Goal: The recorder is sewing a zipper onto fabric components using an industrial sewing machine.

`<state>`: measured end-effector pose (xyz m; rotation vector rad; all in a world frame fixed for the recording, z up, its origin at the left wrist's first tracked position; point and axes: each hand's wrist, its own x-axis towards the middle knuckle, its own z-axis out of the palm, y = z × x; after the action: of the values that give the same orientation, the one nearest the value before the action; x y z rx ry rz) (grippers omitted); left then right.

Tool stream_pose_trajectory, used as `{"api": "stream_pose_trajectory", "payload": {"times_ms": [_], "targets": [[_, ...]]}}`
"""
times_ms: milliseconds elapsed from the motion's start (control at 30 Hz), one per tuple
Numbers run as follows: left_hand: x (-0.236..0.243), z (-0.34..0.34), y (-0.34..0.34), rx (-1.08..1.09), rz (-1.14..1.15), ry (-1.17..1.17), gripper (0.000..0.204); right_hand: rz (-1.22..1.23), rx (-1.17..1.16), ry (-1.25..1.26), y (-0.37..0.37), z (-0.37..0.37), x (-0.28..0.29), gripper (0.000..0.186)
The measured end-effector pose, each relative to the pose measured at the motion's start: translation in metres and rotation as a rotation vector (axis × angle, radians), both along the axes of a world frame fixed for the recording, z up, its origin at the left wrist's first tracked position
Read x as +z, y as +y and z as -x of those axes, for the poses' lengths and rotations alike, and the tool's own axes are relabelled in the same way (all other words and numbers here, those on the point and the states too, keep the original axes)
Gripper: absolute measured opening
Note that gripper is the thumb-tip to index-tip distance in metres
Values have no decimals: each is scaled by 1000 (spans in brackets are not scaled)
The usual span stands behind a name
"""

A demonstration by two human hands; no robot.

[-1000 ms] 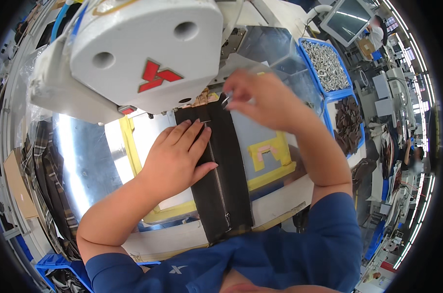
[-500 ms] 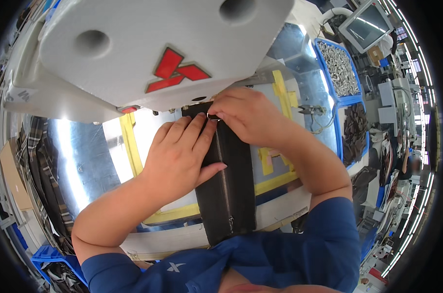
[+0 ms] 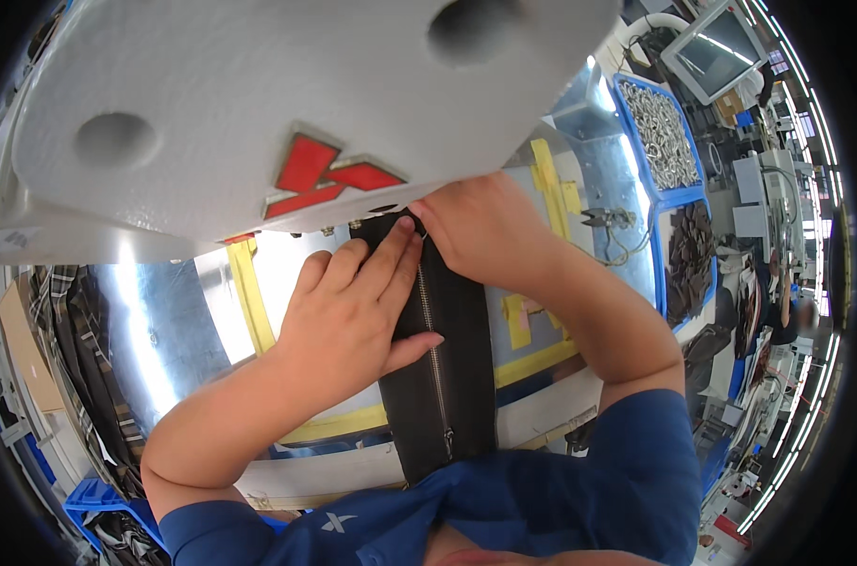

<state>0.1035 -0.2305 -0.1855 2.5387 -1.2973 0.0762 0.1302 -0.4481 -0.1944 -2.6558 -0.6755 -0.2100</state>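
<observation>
A black fabric strip (image 3: 468,368) runs from my chest to beneath the machine head, with a metal zipper (image 3: 432,349) down its middle. The zipper's slider (image 3: 449,436) sits at the near end. My left hand (image 3: 339,325) lies on the strip's left part, fingers spread, index and middle fingertips at the zipper's far end, thumb across the teeth. At that same far end, my right hand (image 3: 490,226) is curled, its thumb against the strip. The machine covers part of its fingers, and whatever they pinch is hidden.
A large grey-white machine head (image 3: 211,189) with a red emblem overhangs the far work area. Yellow tape (image 3: 251,307) marks the plate. At right are snips (image 3: 610,218), a blue bin of metal rings (image 3: 663,137) and another of dark pieces (image 3: 688,255). Plaid fabric (image 3: 75,363) hangs at left.
My right hand's fingers have gone further under the machine head; the small shiny piece at its fingertips no longer shows. The left fingers have spread slightly. The machine looks larger and closer.
</observation>
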Motion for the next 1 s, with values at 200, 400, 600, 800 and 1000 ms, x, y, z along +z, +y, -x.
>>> {"api": "stream_pose_trajectory", "payload": {"times_ms": [200,400,600,800,1000], "targets": [[2,-7,-1,11,47,42,86,-54,-6,-10,-1,4,7,8],[3,-7,-2,24,70,73,83,-27,105,-138,-10,31,1,22],[5,-7,-2,42,73,93,81,6,84,-137,-7,30,3,28],[4,-10,-2,41,113,145,82,46,127,-138,-11,23,2,31],[4,-11,0,37,132,170,83,68,91,-89,-10,25,8,24]]}}
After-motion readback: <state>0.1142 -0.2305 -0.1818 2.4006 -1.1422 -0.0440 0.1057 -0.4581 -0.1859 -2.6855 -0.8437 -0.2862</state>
